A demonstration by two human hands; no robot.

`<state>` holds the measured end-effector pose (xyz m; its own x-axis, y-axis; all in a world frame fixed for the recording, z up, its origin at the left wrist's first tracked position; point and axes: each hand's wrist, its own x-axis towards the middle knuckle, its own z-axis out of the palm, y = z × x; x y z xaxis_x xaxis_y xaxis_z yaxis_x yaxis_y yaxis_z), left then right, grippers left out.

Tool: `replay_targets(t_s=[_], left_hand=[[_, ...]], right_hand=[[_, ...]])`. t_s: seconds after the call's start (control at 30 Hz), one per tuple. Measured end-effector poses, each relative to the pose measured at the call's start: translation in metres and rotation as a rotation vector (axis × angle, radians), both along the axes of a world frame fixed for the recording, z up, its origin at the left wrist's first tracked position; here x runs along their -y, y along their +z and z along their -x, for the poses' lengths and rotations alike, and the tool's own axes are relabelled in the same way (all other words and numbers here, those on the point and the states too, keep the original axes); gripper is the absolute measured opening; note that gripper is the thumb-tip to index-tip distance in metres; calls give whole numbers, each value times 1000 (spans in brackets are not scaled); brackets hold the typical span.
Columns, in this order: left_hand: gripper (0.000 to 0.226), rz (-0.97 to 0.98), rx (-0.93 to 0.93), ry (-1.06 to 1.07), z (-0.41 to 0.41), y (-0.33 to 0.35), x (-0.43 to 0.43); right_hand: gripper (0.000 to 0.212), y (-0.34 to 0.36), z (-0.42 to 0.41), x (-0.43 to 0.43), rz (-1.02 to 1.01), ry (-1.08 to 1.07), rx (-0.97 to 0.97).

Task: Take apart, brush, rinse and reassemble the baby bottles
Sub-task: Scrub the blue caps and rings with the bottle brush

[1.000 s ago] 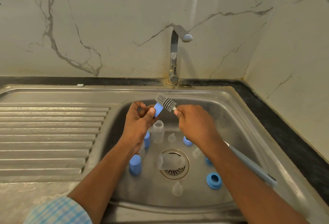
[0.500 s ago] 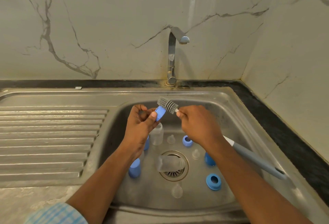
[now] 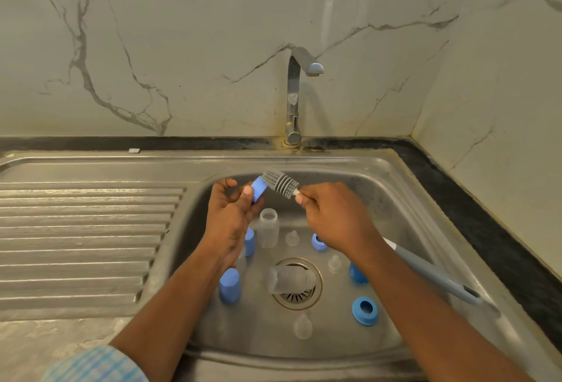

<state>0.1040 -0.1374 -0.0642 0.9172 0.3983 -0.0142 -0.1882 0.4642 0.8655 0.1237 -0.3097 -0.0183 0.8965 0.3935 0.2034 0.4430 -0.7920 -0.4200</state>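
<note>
Brush (image 3: 279, 182) against cap (image 3: 259, 188), over the sink (image 3: 404, 199).
Left hand (image 3: 226, 217) pinches cap, right hand (image 3: 334, 217) grips brush; bottle (image 3: 268, 228), ring (image 3: 365, 310) below.

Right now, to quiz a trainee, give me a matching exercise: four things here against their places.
1 grey silicone bottle brush
2 blue plastic part at the bristles
3 clear plastic bottle lying sideways
4 blue plastic ring with hole

a over the drain
b gripped by right hand
c sink floor, right of drain
d pinched by left hand

Pairs: 1-b, 2-d, 3-a, 4-c
</note>
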Motion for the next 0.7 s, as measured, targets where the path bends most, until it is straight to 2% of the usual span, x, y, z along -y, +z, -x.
replay_targets(t_s=[0.1, 0.17, 0.33, 0.5, 0.6, 0.7], left_hand=[[21, 128, 13, -20, -3, 2, -7], [18, 146, 15, -78, -2, 4, -6], [49, 60, -24, -115, 1, 0, -2], [37, 202, -65, -70, -2, 0, -10], [46, 283, -5, -152, 1, 5, -7], [47, 249, 9, -203, 4, 4, 1]], right_hand=[[43, 0, 2, -6, -12, 34, -2], [42, -2, 0, -4, -38, 38, -13], [28, -3, 3, -5, -70, 50, 10], [28, -2, 3, -8, -24, 54, 3], [37, -3, -1, -6, -8, -15, 11], [43, -6, -7, 1, -10, -40, -7]])
